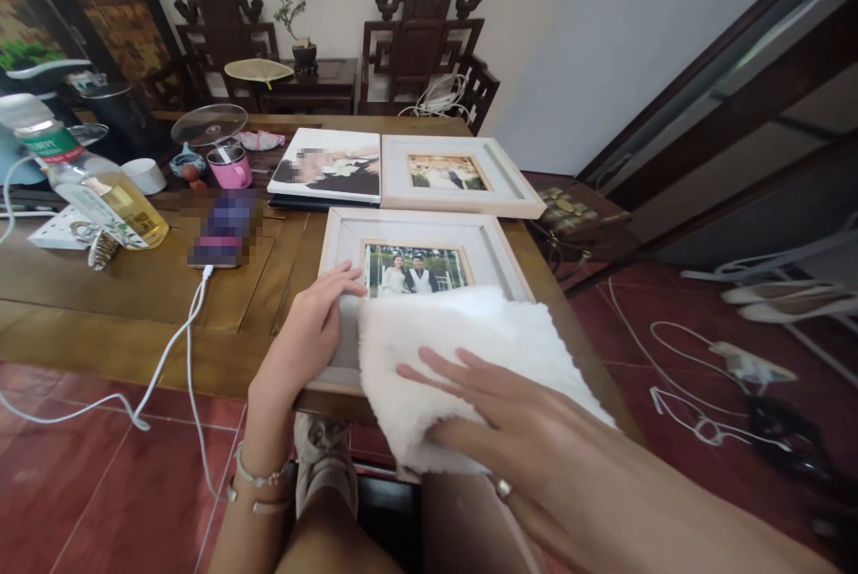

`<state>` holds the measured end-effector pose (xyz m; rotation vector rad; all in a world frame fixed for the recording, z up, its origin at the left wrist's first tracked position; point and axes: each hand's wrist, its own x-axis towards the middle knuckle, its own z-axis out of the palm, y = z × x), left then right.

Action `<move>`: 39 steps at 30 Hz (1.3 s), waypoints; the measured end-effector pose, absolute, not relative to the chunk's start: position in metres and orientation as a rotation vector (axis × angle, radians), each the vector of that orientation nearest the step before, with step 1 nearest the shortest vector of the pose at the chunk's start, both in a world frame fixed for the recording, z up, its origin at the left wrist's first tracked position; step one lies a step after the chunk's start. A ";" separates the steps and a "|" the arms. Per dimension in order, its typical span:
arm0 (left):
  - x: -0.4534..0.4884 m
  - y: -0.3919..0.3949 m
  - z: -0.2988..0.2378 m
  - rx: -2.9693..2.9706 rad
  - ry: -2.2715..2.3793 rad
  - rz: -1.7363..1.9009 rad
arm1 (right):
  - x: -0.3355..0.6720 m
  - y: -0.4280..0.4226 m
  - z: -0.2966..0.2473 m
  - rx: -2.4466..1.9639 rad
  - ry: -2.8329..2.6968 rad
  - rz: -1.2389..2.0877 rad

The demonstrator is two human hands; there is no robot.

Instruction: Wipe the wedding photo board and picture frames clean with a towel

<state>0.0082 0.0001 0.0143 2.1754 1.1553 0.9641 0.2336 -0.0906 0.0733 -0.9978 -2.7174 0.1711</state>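
Observation:
A light-framed wedding photo picture frame (492, 243) lies face up at the front edge of the wooden table. My left hand (308, 324) grips its left side, with the fingers reaching over the border onto the front. Over the lower part of the frame spreads a fluffy white cloth (469, 319), hiding that corner of the picture. My right hand (496, 404) presses on the cloth, fingers spread on top and part of the hand tucked by a fold at the near edge.
Behind lie a second picture frame (395, 167) and a photo album (328, 167). Leftward are a charging phone (224, 230) on a white cable (180, 337), a pink mug (230, 167) and a tilted bottle (111, 198). More cables and a power strip (754, 364) lie on the floor at right.

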 end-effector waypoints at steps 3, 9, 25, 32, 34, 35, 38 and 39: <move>0.008 0.001 0.013 2.180 1.151 0.963 | 0.235 -0.081 0.066 -1.005 -2.724 0.143; 0.008 -0.001 0.014 2.156 1.151 0.969 | 0.265 -0.019 0.050 -1.367 -2.699 -0.123; 0.009 -0.001 0.014 2.160 1.163 0.962 | 0.239 -0.065 0.064 -1.130 -2.812 0.054; 0.009 0.000 0.013 2.162 1.157 0.971 | 0.235 -0.075 0.074 -1.112 -2.782 0.147; 0.009 0.000 0.014 2.160 1.157 0.972 | 0.234 -0.060 0.067 -1.165 -2.795 0.134; 0.009 -0.001 0.014 2.157 1.158 0.973 | 0.235 -0.051 0.065 -1.196 -2.801 0.116; 0.009 -0.002 0.015 2.147 1.164 0.973 | 0.238 -0.024 0.059 -1.326 -2.792 0.049; 0.009 -0.002 0.015 2.144 1.165 0.972 | 0.239 -0.015 0.058 -1.367 -2.776 0.031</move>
